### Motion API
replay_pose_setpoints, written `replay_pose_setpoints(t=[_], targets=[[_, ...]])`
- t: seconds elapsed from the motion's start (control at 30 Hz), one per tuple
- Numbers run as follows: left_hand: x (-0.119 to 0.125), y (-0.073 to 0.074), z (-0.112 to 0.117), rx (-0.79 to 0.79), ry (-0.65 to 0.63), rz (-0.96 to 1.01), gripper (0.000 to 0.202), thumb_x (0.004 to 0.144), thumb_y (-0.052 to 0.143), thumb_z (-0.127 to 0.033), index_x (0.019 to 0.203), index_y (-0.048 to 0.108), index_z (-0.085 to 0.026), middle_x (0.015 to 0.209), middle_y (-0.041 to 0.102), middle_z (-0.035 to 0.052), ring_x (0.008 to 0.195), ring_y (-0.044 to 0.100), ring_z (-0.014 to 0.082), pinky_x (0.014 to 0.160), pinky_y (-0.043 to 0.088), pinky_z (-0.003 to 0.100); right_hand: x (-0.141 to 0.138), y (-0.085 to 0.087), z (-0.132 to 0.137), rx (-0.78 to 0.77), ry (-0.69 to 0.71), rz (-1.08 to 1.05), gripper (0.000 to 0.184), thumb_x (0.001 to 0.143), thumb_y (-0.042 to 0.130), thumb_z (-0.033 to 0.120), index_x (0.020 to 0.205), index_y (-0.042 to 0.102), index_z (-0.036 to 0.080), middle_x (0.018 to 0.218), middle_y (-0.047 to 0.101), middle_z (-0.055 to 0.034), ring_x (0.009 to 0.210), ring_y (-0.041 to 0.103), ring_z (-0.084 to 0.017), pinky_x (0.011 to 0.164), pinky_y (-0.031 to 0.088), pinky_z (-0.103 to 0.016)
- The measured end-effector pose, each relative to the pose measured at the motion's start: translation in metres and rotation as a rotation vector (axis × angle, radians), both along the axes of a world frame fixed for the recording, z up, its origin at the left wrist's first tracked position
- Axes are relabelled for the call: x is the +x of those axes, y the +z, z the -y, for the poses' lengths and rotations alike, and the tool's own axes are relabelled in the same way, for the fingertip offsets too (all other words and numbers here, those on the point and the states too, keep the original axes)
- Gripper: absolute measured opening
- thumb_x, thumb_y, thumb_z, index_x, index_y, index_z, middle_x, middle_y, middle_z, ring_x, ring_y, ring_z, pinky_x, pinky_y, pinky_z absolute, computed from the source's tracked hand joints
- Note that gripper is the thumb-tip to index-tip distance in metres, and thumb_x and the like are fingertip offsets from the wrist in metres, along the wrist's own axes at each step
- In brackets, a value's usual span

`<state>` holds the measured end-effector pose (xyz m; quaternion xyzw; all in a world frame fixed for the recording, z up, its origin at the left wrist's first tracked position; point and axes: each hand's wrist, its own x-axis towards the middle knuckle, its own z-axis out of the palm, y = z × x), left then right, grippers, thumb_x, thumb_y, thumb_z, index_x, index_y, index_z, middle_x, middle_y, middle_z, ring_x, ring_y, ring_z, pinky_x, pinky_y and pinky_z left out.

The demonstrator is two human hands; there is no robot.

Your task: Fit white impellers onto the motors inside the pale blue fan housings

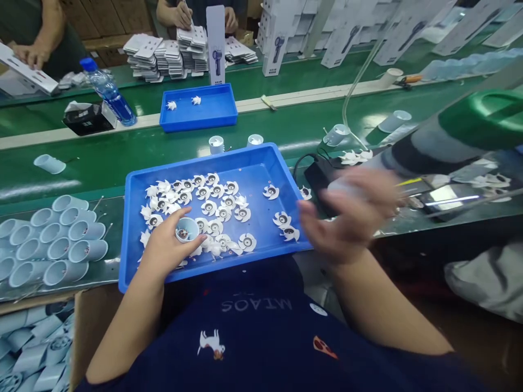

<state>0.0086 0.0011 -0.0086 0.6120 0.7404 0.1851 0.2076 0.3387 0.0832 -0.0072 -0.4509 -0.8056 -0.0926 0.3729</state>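
Note:
My left hand [167, 247] grips a short pale blue plastic cylinder [187, 230] with a dark part visible inside it, low over a blue plastic tray [261, 177]. Several white finned impellers with dark centres [208, 208] lie loosely in the tray, most of them on its left side. My right hand [347, 215] is blurred by motion just beyond the tray's right rim, with its fingers apart and nothing visible in them. A few impellers [286, 226] lie close below it.
Upright pale blue cylinders [53, 239] stand left of the tray, with more in a cardboard box [36, 343]. Beyond lies a green conveyor belt [163, 158] carrying a second blue tray [198, 122]. A co-worker's hands [182, 16] handle white card stacks. A striped sleeve [449, 141] enters from the right.

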Motion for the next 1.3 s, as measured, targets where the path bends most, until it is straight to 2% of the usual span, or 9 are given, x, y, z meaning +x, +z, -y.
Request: replay_pose_setpoints(t=[0.07, 0.13, 0.3, 0.5, 0.73, 0.87, 0.93, 1.1, 1.3], targets=[[0.002, -0.001, 0.000, -0.005, -0.011, -0.015, 0.064, 0.074, 0.075, -0.052, 0.131, 0.062, -0.027, 0.133, 0.069, 0.0072, 0.118, 0.067, 0.0327, 0.102, 0.052, 0.044, -0.032, 0.000, -0.011, -0.462, 0.133, 0.339, 0.032, 0.100, 0.048, 0.025, 0.131, 0.058, 0.026, 0.131, 0.062, -0.0096, 0.125, 0.055, -0.030, 0.112, 0.036, -0.054], [0.000, -0.002, 0.000, -0.013, 0.006, -0.027, 0.063, 0.074, 0.075, -0.052, 0.129, 0.063, -0.026, 0.132, 0.069, 0.0082, 0.119, 0.066, 0.0338, 0.101, 0.053, 0.045, -0.059, -0.005, -0.029, -0.667, 0.187, 0.517, 0.029, 0.099, 0.048, 0.019, 0.122, 0.065, 0.021, 0.123, 0.067, -0.0112, 0.112, 0.063, -0.028, 0.099, 0.047, -0.046], [-0.005, -0.006, 0.005, -0.033, 0.035, 0.017, 0.063, 0.074, 0.076, -0.052, 0.129, 0.063, -0.026, 0.134, 0.067, 0.0090, 0.119, 0.066, 0.0337, 0.098, 0.054, 0.046, -0.097, -0.024, -0.064, -0.828, 0.259, 0.617, 0.026, 0.095, 0.051, 0.017, 0.116, 0.067, 0.018, 0.114, 0.068, -0.0127, 0.097, 0.068, -0.027, 0.079, 0.051, -0.035], [-0.004, -0.008, 0.005, -0.028, -0.014, 0.050, 0.058, 0.075, 0.075, -0.047, 0.128, 0.061, -0.027, 0.131, 0.068, 0.0079, 0.116, 0.066, 0.0324, 0.098, 0.052, 0.047, -0.116, -0.024, -0.056, -0.894, 0.350, 0.526, 0.022, 0.092, 0.055, 0.017, 0.110, 0.066, 0.015, 0.120, 0.065, -0.0166, 0.111, 0.063, -0.034, 0.091, 0.047, -0.044], [-0.009, -0.012, 0.012, 0.245, -0.014, 0.286, 0.056, 0.077, 0.071, -0.043, 0.125, 0.051, -0.022, 0.124, 0.065, 0.0122, 0.111, 0.065, 0.0304, 0.096, 0.051, 0.048, -0.107, 0.011, -0.029, -1.208, 0.537, 0.033, 0.027, 0.097, 0.043, 0.021, 0.121, 0.055, 0.016, 0.107, 0.069, -0.0094, 0.092, 0.068, -0.017, 0.084, 0.055, -0.032], [-0.001, -0.006, 0.023, 0.325, -0.227, 0.485, 0.053, 0.089, 0.057, -0.035, 0.138, 0.042, -0.022, 0.128, 0.062, 0.0139, 0.116, 0.063, 0.0275, 0.097, 0.051, 0.044, -0.093, 0.014, -0.006, -1.761, 0.829, -0.896, 0.030, 0.084, 0.065, 0.030, 0.110, 0.059, 0.016, 0.087, 0.066, -0.0025, 0.075, 0.066, -0.012, 0.076, 0.057, -0.027], [0.005, 0.003, 0.026, 0.312, -0.261, 0.455, 0.055, 0.089, 0.063, -0.036, 0.139, 0.044, -0.025, 0.129, 0.063, 0.0129, 0.114, 0.064, 0.0275, 0.096, 0.051, 0.043, -0.089, 0.010, 0.002, -1.900, 0.906, -1.154, 0.037, 0.074, 0.079, 0.032, 0.103, 0.062, 0.015, 0.083, 0.065, -0.0009, 0.071, 0.065, -0.011, 0.072, 0.056, -0.024], [0.018, 0.025, 0.026, 0.417, -0.355, 0.152, 0.057, 0.082, 0.078, -0.042, 0.133, 0.056, -0.028, 0.125, 0.068, 0.0079, 0.113, 0.065, 0.0279, 0.099, 0.051, 0.043, -0.090, 0.007, 0.010, -1.844, 0.887, -1.145, 0.040, 0.074, 0.083, 0.035, 0.102, 0.062, 0.015, 0.083, 0.064, -0.0002, 0.069, 0.060, -0.010, 0.068, 0.053, -0.023], [0.027, 0.025, 0.027, 0.436, -0.389, -0.003, 0.055, 0.086, 0.074, -0.041, 0.137, 0.055, -0.028, 0.126, 0.069, 0.0079, 0.114, 0.065, 0.0272, 0.103, 0.049, 0.046, -0.096, 0.023, 0.021, -0.929, 0.843, -0.394, 0.019, 0.087, 0.069, 0.019, 0.106, 0.069, 0.017, 0.097, 0.059, -0.0049, 0.084, 0.056, -0.014, 0.080, 0.048, -0.031]])
